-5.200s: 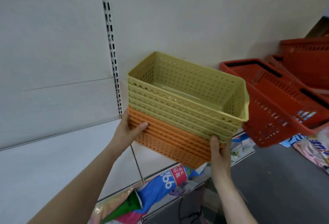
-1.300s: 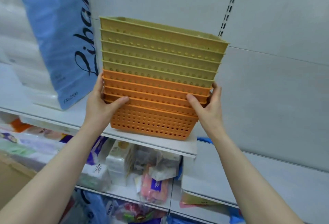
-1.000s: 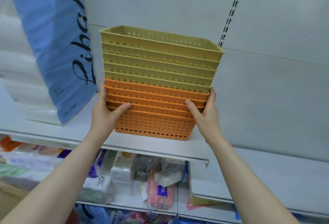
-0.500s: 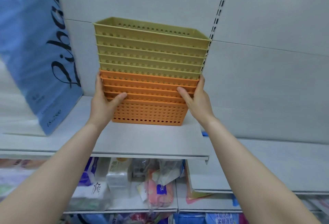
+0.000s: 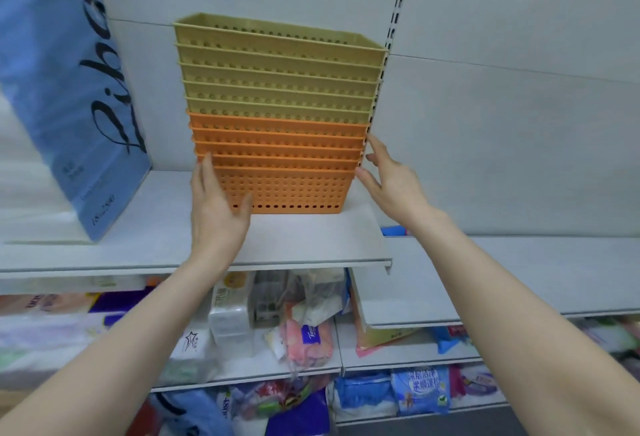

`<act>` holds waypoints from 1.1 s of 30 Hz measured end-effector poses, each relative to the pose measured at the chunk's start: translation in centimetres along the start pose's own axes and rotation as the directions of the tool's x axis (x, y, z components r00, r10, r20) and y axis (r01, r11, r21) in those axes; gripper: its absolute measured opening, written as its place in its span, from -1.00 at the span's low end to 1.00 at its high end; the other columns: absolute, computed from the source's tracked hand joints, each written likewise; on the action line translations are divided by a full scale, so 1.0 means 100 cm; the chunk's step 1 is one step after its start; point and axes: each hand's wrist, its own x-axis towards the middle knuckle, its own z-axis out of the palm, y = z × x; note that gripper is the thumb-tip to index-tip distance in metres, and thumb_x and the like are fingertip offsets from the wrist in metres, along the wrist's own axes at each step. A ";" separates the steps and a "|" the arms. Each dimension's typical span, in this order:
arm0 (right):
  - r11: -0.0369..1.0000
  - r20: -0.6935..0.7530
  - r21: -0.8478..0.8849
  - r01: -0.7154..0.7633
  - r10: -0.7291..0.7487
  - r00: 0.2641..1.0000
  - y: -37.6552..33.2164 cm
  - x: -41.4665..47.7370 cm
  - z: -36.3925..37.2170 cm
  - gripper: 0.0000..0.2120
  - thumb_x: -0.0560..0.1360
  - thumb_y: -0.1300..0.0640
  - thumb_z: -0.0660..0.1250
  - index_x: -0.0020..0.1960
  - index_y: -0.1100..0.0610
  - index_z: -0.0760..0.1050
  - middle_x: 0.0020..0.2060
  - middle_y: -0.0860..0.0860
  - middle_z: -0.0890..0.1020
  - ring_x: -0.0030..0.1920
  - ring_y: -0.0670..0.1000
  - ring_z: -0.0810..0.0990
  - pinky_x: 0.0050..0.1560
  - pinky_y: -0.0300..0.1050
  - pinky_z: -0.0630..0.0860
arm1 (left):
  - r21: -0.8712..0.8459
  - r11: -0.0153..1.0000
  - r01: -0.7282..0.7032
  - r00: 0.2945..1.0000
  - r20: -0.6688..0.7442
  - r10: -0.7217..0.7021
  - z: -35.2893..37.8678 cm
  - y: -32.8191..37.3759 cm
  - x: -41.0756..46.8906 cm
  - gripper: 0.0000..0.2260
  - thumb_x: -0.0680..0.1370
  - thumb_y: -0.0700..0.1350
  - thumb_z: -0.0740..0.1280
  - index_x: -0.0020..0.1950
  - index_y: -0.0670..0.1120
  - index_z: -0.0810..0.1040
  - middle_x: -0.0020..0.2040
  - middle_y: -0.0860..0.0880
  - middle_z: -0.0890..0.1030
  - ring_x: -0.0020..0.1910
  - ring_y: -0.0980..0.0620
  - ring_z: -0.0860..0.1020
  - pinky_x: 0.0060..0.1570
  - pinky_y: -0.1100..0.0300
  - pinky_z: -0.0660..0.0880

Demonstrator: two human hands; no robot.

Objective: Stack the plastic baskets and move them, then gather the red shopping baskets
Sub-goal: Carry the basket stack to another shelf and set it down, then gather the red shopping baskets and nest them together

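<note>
Stack point(image 5: 277, 116) of nested baskets, olive over orange, standing upright on the shelf point(image 5: 311, 238), back near the wall panel, just right of a blue pack point(image 5: 69, 89). Left hand point(image 5: 216, 207) flat against the stack's lower left corner, fingers spread, thumb across the front holes; touching, not clamped. Right hand point(image 5: 389, 179) open beside the right edge, fingertips at or just off the orange rims (contact hard to tell). No red baskets in view.

Judged as the release step: stack set down, hands about to leave. To do it well: check the bottom basket sits flat and fully on the shelf, not over the front lip; square it with light side pressure from both palms; let go evenly, both sides at once, so the tall stack does not lean; draw the fingers straight back, clear of the rims, so nothing snags and tips the olive ones. Packets point(image 5: 294, 324) crowd the shelves below; nothing there in the way.
</note>
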 end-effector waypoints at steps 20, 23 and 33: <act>0.851 -0.046 -0.521 -0.063 0.045 0.998 0.207 -0.258 -0.106 -0.65 0.55 -0.01 0.16 0.11 0.21 0.55 -0.02 0.15 0.61 -0.06 0.23 0.58 -0.08 0.06 0.53 | -0.086 0.585 -0.806 0.447 0.560 0.698 0.188 0.181 -0.158 -0.82 0.52 -0.10 0.40 0.09 -0.10 0.65 0.05 -0.10 0.67 0.01 -0.18 0.63 -0.03 0.03 0.54; 0.839 -0.065 -0.524 -0.148 0.134 0.989 0.263 -0.308 -0.132 -0.66 0.55 0.00 0.16 0.11 0.21 0.55 -0.03 0.15 0.60 -0.06 0.23 0.56 -0.06 0.08 0.52 | -0.153 0.551 -0.820 0.375 0.583 0.721 0.237 0.227 -0.196 -0.82 0.53 -0.09 0.37 0.08 -0.10 0.66 0.03 -0.11 0.67 -0.01 -0.19 0.63 -0.03 0.03 0.54; 0.726 -0.145 -0.503 -0.469 0.464 0.874 0.428 -0.461 -0.204 -0.71 0.58 0.02 0.22 0.19 0.15 0.53 0.03 0.08 0.59 0.00 0.15 0.55 -0.01 0.04 0.51 | -0.342 0.503 -0.794 0.186 0.651 0.736 0.412 0.360 -0.331 -0.82 0.48 -0.09 0.43 0.06 -0.08 0.67 -0.01 -0.07 0.68 -0.08 -0.17 0.64 -0.14 0.09 0.55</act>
